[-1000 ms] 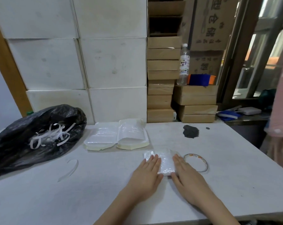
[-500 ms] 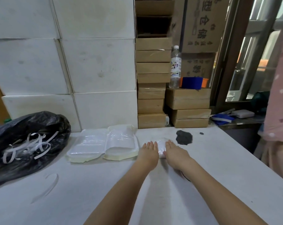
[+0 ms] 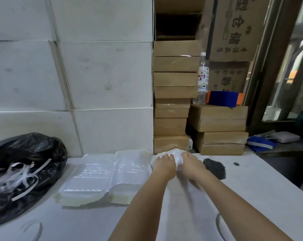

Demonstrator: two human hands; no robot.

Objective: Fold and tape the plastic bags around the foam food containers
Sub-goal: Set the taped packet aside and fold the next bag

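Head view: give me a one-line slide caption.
Both hands, left hand and right hand, press a wrapped bundle at the table's far edge, beside two bagged foam containers.

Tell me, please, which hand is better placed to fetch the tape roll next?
The right hand, probably. The tape roll lies near the table's front edge beside the right forearm, while the left hand could keep pressing the wrapped bundle at the table's back.

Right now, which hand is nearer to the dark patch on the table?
The right hand. It sits just left of the dark patch, and the left hand lies farther left, across the wrapped bundle.
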